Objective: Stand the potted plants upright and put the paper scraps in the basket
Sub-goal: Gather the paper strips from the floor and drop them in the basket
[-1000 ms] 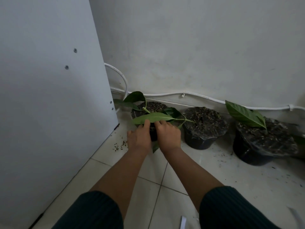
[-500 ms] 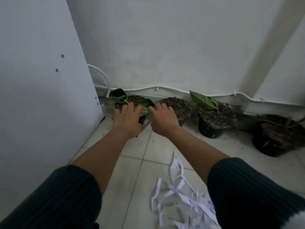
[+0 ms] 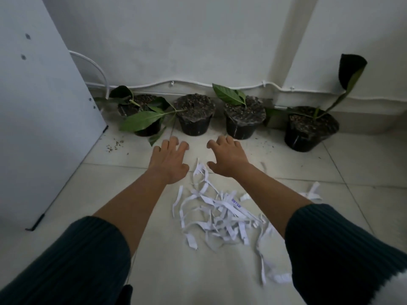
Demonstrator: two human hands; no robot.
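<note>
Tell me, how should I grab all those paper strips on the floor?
Probably scoop the paper strips from both sides, left hand and right hand cupping the thick tangled middle. They lie loose and flat on the tiled floor, so pinching would lift only a few.

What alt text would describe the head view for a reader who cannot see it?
Two bare hands, left hand and right hand, reach forward with spread fingers, holding nothing, above a tiled floor. Four black potted plants stand upright along a white wall; white paper scraps lie scattered between the forearms.
</note>
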